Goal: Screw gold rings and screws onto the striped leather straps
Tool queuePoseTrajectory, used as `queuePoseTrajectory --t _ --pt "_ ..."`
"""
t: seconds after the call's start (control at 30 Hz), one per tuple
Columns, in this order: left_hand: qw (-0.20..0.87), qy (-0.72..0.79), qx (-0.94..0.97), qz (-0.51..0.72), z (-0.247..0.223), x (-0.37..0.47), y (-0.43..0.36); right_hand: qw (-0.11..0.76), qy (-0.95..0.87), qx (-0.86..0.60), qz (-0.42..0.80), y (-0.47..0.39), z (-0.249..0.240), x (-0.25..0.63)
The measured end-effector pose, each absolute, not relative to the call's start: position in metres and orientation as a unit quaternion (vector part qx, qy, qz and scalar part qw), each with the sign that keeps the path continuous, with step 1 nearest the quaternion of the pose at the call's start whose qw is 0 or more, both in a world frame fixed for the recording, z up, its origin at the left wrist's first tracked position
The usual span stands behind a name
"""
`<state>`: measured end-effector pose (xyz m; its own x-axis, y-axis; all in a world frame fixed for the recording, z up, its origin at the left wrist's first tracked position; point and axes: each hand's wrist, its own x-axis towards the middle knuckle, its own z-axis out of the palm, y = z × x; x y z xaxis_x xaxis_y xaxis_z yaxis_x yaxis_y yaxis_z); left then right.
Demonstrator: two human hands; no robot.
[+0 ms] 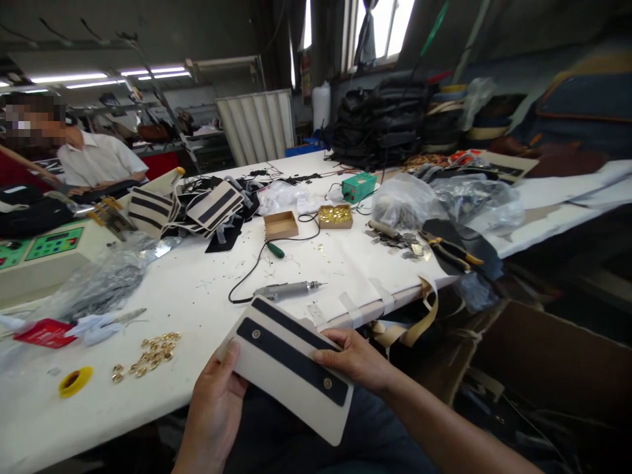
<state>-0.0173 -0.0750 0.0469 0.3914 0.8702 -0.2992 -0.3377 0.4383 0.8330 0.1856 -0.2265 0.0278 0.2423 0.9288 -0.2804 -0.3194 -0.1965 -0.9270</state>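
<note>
A cream panel with black stripes [296, 409] is held tilted above my lap, in front of the table edge. Two round metal studs sit on its wider black stripe. My left hand [217, 388] grips the panel's left edge, thumb on top and fingers underneath. At its upper right edge my right hand [358, 359] pinches the panel with the thumb on the face. Just beyond the panel, an electric screwdriver [289, 289] lies on the white table [207, 329]. Gold metal fittings [153, 355] are scattered to the left of my left hand.
A yellow tape roll [76, 382] lies at the left. Small boxes, one with gold pieces [336, 216], stand mid-table near a green power unit [359, 187]. Pliers [451, 251] lie right; striped panels [214, 205] are piled left. A cardboard box [533, 342] stands right. A person [99, 158] sits far left.
</note>
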Motion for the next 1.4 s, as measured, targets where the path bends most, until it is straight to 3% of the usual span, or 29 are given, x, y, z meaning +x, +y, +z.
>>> queuePoseTrajectory --t 0.13,0.33,0.47,0.63,0.77,0.93,1.13,1.23,1.33,1.4 --pt "0.755 0.427 0.372 0.331 0.027 -0.014 -0.087 0.581 -0.322 -0.562 0.492 -0.230 0.028 0.182" --pt "0.720 0.419 0.458 0.310 0.017 -0.002 -0.113 0.556 -0.522 -0.645 0.046 -0.240 0.036 0.172" --pt "0.727 0.389 0.438 0.358 0.024 -0.002 -0.129 0.481 -0.600 -0.631 -0.100 -0.235 0.035 0.156" --pt "0.741 0.422 0.364 0.375 0.027 -0.005 -0.131 0.468 -0.645 -0.602 -0.057 -0.224 0.034 0.122" --pt "0.779 0.450 0.231 0.370 0.033 -0.007 -0.119 0.516 -0.664 -0.540 0.034 -0.231 0.041 0.122" --pt "0.774 0.467 0.165 0.395 0.044 -0.014 -0.095 0.556 -0.512 -0.650 0.076 -0.238 0.038 0.153" --pt "0.805 0.461 0.145 0.344 0.050 -0.019 -0.082 0.529 -0.397 -0.685 0.305 -0.221 0.026 0.162" --pt "0.832 0.394 0.152 0.360 0.049 -0.023 -0.090 0.579 -0.324 -0.634 0.396 -0.210 0.023 0.150" --pt "0.854 0.313 0.193 0.368 0.043 -0.021 -0.108 0.625 -0.255 -0.607 0.420 -0.202 0.021 0.133" --pt "0.847 0.322 0.238 0.351 0.036 -0.018 -0.118 0.617 -0.274 -0.637 0.372 -0.199 0.021 0.125"
